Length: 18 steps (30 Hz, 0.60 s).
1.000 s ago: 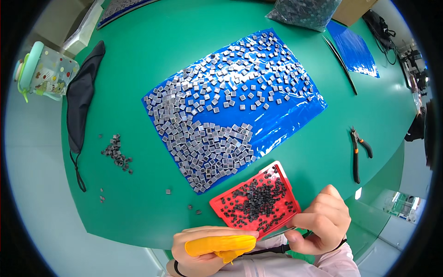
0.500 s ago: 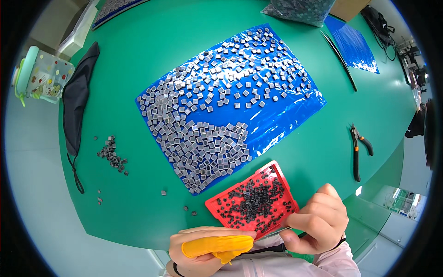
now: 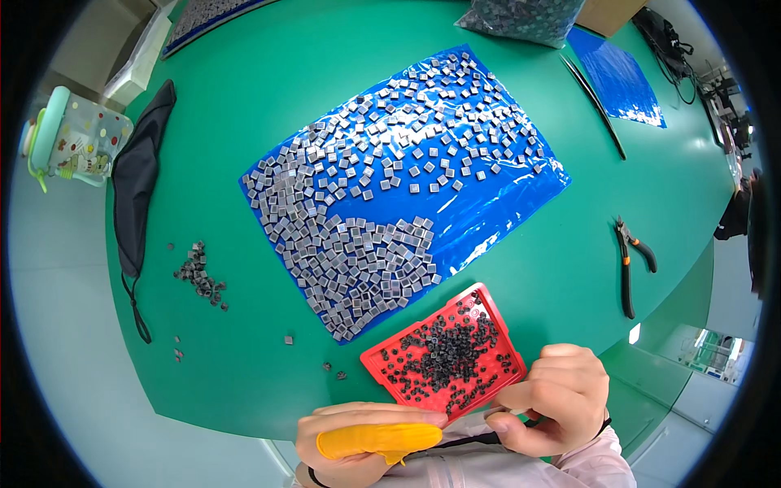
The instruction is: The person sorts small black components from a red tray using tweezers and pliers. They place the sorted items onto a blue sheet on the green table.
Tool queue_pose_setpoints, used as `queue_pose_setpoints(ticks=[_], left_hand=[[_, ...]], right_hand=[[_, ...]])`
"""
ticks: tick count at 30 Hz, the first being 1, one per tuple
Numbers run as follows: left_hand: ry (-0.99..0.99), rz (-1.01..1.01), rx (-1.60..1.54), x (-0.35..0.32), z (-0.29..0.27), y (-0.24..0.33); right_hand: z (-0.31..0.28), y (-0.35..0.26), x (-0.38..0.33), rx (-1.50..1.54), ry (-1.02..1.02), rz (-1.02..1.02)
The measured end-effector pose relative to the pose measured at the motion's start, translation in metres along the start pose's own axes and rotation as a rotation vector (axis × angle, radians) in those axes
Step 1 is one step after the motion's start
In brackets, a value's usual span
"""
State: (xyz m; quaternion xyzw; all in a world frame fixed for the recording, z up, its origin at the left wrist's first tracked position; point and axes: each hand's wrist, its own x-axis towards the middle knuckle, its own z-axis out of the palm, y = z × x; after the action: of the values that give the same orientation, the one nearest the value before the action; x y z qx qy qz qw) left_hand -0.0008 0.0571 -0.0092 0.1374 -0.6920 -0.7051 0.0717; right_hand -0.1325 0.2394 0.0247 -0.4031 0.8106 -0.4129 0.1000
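A red tray (image 3: pixel 376 359) strewn with small black parts (image 3: pixel 451 354) lies at the table's near edge. My left hand (image 3: pixel 362 439), with yellow coverings on its thumb and finger, is closed at the tray's lower corner; whatever its fingertips hold is too small or hidden to make out. Beside the tray's right corner my right hand (image 3: pixel 561 398) is curled with thumb and forefinger nearly together, and what they pinch does not show clearly. Just beyond the tray, a blue sheet (image 3: pixel 464 215) carries many small grey square pieces (image 3: pixel 358 268).
Orange-handled cutting pliers (image 3: pixel 626 268) and long tweezers (image 3: pixel 595 106) lie right. A bag of pieces (image 3: pixel 525 20) and a second blue sheet (image 3: pixel 618 77) are at the back. Left are a black fabric item (image 3: pixel 137 187), a patterned bottle (image 3: pixel 85 138) and a dark heap of parts (image 3: pixel 198 276).
A thin shiny strip that showed between my hands at the tray's lower edge is no longer visible. My right hand has shifted slightly left and its fingers have dropped a little.
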Motion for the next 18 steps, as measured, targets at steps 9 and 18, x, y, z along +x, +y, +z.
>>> queue_pose_setpoints(ticks=[9, 18], left_hand=[[0.024, 0.078, 0.057, 0.001, 0.0027, -0.0024], [0.06, 0.1, 0.064, -0.0009, 0.0045, -0.0028]], right_hand=[[-0.001, -0.002, 0.0001, 0.144, -0.056, 0.104], [0.0011, -0.0058, -0.0019, 0.275, -0.079, 0.248]])
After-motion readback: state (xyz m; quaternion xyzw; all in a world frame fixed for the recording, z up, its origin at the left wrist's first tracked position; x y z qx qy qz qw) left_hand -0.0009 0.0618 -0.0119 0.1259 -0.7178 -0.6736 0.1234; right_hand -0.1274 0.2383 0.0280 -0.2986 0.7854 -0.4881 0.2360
